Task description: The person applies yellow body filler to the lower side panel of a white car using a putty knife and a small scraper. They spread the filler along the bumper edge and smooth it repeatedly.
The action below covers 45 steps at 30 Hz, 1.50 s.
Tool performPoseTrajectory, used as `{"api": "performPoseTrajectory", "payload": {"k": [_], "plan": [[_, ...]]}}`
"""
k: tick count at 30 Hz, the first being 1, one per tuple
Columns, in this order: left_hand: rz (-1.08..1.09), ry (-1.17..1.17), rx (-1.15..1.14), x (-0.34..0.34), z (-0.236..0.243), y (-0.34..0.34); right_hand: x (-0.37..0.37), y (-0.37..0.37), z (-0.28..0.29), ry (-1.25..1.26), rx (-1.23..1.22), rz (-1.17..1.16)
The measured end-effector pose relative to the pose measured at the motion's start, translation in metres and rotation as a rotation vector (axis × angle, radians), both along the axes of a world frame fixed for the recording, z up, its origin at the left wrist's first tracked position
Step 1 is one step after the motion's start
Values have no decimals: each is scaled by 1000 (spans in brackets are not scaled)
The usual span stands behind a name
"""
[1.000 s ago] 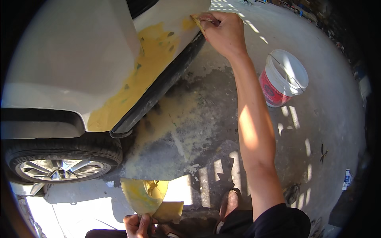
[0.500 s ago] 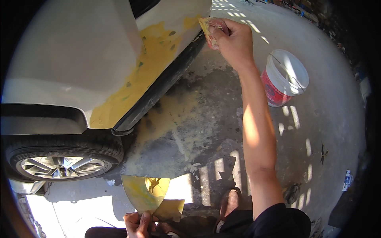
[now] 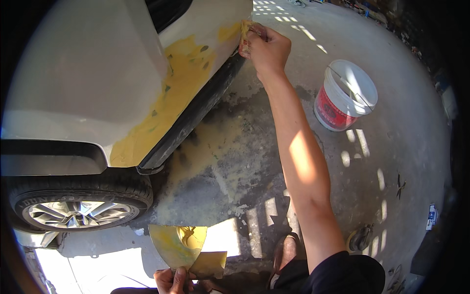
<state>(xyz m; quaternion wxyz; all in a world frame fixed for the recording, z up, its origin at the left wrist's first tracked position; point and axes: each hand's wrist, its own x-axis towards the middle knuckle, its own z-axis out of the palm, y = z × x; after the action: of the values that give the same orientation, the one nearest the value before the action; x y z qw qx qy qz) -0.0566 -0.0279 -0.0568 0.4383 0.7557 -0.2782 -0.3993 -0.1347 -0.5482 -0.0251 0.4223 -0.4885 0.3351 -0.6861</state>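
Observation:
My right hand (image 3: 270, 51) reaches far forward, its fingers closed round a reddish putty spreader (image 3: 245, 43) smeared with yellow. The spreader's edge meets the pale car panel (image 3: 98, 83) at its far lower end. A broad patch of yellow putty (image 3: 169, 105) with darker greenish spots runs along the panel above a black sill trim (image 3: 196, 117). Low in the view, my left hand (image 3: 172, 281) grips a thin mixing board (image 3: 166, 245) between thumb and fingers. On that board sits a mound of yellow putty (image 3: 193, 236). A tan flat piece (image 3: 213, 262) shows beside it.
A white and red bucket (image 3: 338, 105) stands on the floor to the right. The car's wheel (image 3: 81, 214) is at left. Farther right lie a dark round tool (image 3: 361, 238), pliers-like black object (image 3: 400, 186) and small blue-white box (image 3: 431, 217). My feet are below.
My right hand and the spreader have moved left, and the spreader has turned more edge-on against the panel. The left hand still holds the board. The whole view has shifted slightly.

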Motion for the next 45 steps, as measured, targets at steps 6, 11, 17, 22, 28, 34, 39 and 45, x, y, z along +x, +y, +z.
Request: {"api": "performPoseTrajectory", "payload": {"k": [6,11,17,22,28,34,39,45], "plan": [[-3,14,-21,1,1,3,-1,14,1,-35,5,75],[23,46,-24,0,0,4,3,42,1,-2,-82,84],[22,32,-20,-1,0,3,14,59,-16,-45,-217,107],[40,22,-9,-3,3,4,-4,53,-19,-4,-230,50],[34,45,-48,-4,2,5,-8,13,-19,-25,-180,-83],[14,22,-42,-5,4,3,10,6,-8,-8,-159,-160],[30,45,-28,-4,4,5,24,1,-14,65,-270,-267],[17,32,-25,-5,6,3,19,36,-9,298,-190,-174]]}}
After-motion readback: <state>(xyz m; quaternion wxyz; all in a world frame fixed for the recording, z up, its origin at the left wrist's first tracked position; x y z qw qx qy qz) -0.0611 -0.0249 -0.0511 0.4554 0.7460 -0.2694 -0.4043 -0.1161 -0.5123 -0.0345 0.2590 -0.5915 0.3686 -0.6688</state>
